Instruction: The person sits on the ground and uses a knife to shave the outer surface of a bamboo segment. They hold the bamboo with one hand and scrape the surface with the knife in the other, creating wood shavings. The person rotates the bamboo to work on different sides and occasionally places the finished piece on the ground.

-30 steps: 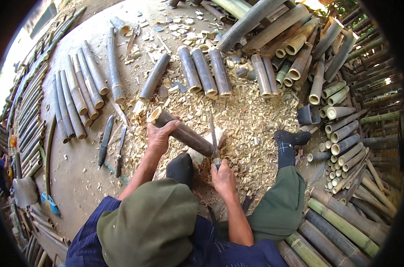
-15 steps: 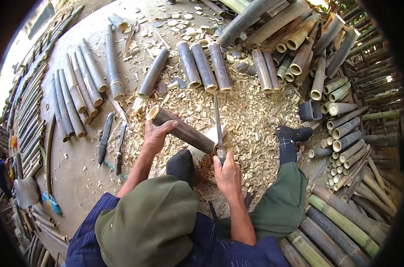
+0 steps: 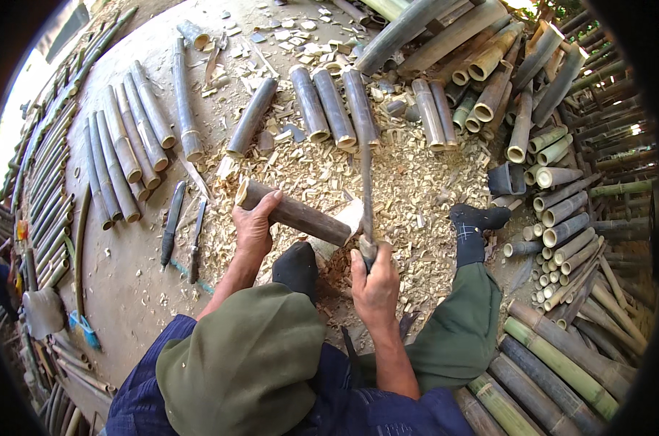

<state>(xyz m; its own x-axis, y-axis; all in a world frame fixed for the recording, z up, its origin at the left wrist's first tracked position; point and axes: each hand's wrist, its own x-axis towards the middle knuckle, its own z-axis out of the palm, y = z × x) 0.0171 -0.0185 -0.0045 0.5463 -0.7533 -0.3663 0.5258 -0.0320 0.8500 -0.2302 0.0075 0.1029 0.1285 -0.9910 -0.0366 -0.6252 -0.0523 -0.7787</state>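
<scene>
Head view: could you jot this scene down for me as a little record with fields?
Left hand: grips a bamboo tube
Right hand: holds a knife by its handle, blade pointing away from the person
Ground: scattered wood chips
Left of the hands: two other knives, lying down
Far right: tube pile

One bamboo tube [image 3: 300,218] is in the left hand [image 3: 253,227], one long knife [image 3: 366,182] in the right hand [image 3: 376,283]. Two more knives [image 3: 172,221] lie left of the grip. Beyond it are three tubes side by side [image 3: 334,109]; to its right, one pair of tubes [image 3: 427,112] and one dark container [image 3: 506,179].
</scene>
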